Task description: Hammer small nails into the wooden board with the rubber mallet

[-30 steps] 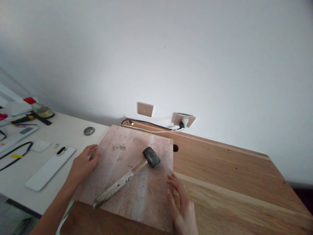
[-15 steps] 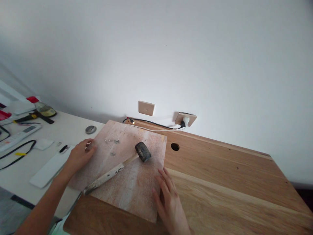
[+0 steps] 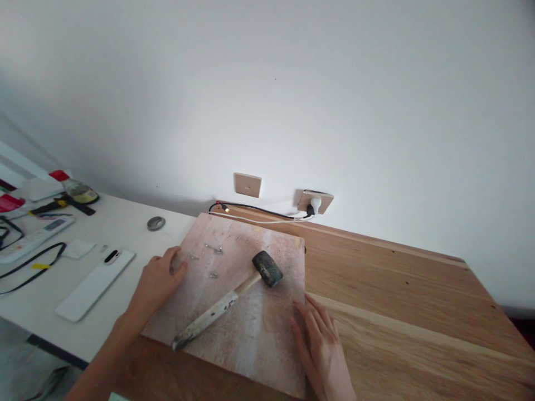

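A square pinkish-brown wooden board (image 3: 259,340) lies between my hands on the wooden table. My left hand (image 3: 161,278) holds its left edge, thumb and fingers curled at the rim. My right hand (image 3: 320,345) grips the right edge, thumb on the near side and fingers along the rim. On top rests a mallet (image 3: 225,303) with a black head and a worn, white-painted handle, its butt overhanging the board's front edge. Several small metal nails or screws (image 3: 214,249) lie loose on the board's upper left, too small to tell which. Both palms' undersides are hidden.
The wooden table (image 3: 401,317) stretches right. On a white table (image 3: 137,211) at left are a white phone (image 3: 94,285), a tape roll (image 3: 156,223), a remote (image 3: 35,239), a black cable (image 3: 33,273) and a bottle (image 3: 81,192). A plug (image 3: 314,205) sits in the wall socket.
Both hands have shifted the board to the right and slightly toward me, with the mallet and metal bits riding on it. The board now covers the round hole in the wooden table.
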The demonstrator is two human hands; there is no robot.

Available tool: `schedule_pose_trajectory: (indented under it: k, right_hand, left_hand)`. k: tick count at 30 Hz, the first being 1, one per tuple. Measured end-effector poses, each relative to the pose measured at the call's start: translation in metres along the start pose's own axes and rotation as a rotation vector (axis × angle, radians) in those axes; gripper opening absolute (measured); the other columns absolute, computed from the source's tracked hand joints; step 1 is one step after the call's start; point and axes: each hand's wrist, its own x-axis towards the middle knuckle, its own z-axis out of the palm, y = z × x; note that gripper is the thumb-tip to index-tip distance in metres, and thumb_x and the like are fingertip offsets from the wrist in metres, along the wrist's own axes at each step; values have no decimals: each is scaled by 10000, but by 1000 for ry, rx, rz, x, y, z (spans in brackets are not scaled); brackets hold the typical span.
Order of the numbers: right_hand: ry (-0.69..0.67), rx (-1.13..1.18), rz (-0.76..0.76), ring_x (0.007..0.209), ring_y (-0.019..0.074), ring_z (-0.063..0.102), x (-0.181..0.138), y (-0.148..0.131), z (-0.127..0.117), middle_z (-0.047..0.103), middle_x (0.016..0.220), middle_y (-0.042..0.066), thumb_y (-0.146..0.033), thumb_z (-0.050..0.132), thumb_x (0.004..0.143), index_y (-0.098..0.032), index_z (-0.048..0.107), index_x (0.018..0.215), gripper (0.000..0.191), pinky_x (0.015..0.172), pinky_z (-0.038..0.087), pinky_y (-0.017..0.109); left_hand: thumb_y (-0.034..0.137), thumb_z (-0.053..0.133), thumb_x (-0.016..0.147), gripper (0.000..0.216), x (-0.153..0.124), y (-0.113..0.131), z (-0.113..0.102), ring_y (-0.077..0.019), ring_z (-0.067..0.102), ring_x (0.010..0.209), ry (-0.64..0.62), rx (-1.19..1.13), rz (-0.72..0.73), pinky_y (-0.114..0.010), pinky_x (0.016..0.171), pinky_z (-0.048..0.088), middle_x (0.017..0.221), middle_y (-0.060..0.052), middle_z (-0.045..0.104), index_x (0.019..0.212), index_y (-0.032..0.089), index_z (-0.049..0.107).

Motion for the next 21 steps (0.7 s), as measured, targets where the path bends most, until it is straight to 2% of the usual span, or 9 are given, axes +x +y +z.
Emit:
schedule_pose_trajectory:
  k: [2, 7, 10, 12, 14, 16, 19, 21]
  right_hand:
    - [58, -26, 30, 1263, 326, 656, -9, 21, -10, 747, 1241, 125, -328, 506, 1067, -233, 658, 1223, 237, 982, 574, 543]
    - [185, -153, 195, 1161, 339, 718, -35, 71, -40, 763, 1194, 158, -463, 475, 1072, -192, 689, 1133, 351, 942, 601, 517]
    - [244, -241, 283, 1102, 347, 751, -52, 93, -56, 777, 1175, 157, -547, 454, 1060, -191, 707, 1107, 439, 868, 629, 484]
    - [239, -273, 312, 1070, 326, 768, -64, 105, -66, 777, 1203, 146, -557, 477, 1049, -207, 714, 1121, 428, 812, 643, 435]
    - [222, -291, 307, 1029, 302, 781, -73, 111, -73, 779, 1215, 137, -543, 522, 1034, -221, 716, 1138, 390, 767, 645, 395]
    - [226, -302, 283, 1032, 308, 773, -78, 111, -77, 784, 1193, 142, -542, 525, 1032, -211, 710, 1144, 395, 791, 638, 408]
    - [292, -303, 278, 1085, 354, 720, -75, 99, -74, 760, 1146, 179, -572, 457, 1044, -165, 694, 1160, 486, 905, 590, 508]
    - [312, -275, 293, 1000, 332, 713, -69, 84, -69, 740, 1059, 167, -580, 459, 1038, -157, 689, 1183, 503, 870, 588, 490]
  left_hand:
    - [437, 447, 949, 524, -10, 20, 10, -318, 695, 957, -30, -41, 45, -417, 902, 527, 984, -132, 735, 1336, 129, 621]
    - [375, 466, 975, 415, -47, 71, 37, -318, 675, 1096, -18, -179, 347, -454, 988, 526, 1144, -141, 742, 1268, 154, 660]
    - [331, 469, 998, 371, -69, 90, 47, -309, 682, 1067, -47, -214, 482, -468, 965, 539, 1125, -121, 752, 1276, 173, 656]
    - [327, 481, 1011, 354, -80, 95, 49, -300, 688, 1044, -49, -223, 524, -468, 949, 546, 1119, -112, 753, 1288, 180, 646]
    - [329, 497, 1017, 338, -85, 96, 49, -299, 693, 1016, -40, -199, 545, -480, 934, 545, 1095, -105, 753, 1287, 182, 637]
    - [322, 510, 1015, 311, -86, 97, 48, -310, 689, 996, -18, -149, 559, -502, 914, 539, 1068, -102, 749, 1263, 183, 637]
    - [306, 531, 1003, 263, -84, 103, 48, -326, 665, 1062, 41, -105, 596, -517, 923, 524, 1141, -111, 719, 1217, 199, 639]
    - [299, 553, 995, 256, -83, 109, 49, -319, 644, 1117, 44, -120, 651, -505, 952, 516, 1212, -111, 682, 1224, 216, 631]
